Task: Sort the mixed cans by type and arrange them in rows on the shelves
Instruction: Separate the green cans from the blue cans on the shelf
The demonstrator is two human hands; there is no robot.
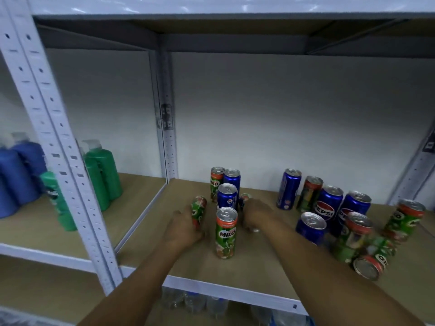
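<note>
— Green and blue cans were what mattered; where did they sit?

— On the brown shelf board [235, 271]. A small column stood mid-shelf: a Milo can [226, 232] nearest, a Pepsi can [227, 196] at its 12 o'clock, then two rear cans [224, 178], one of each kind. At 3 o'clock from that column the unsorted cluster [348, 215] stood mixed, with one fallen can [368, 267] lying on its side by the front edge.

— And the hands?

— The left hand [182, 225] had its fingers curled round a green can [199, 211], tilted, at 9 o'clock of the column. The right hand [255, 215] seemed wrapped about another can [244, 199] at 3 o'clock (only its top peeked out, so the kind was hard to call).

— Which step, would you say?

— Mid-sort, I judged: rows barely begun and the column mixed. The next move called for setting each held can upright beside its own kind without knocking the slim neighbours.

— Anything unclear?

— The right fingers were hidden behind the hand. Blur smeared the cluster's labels. Bottles [101, 175] on the neighbouring bay at 9 o'clock were partly behind the upright post [61, 147], and the things beneath the shelf were unreadable.
</note>
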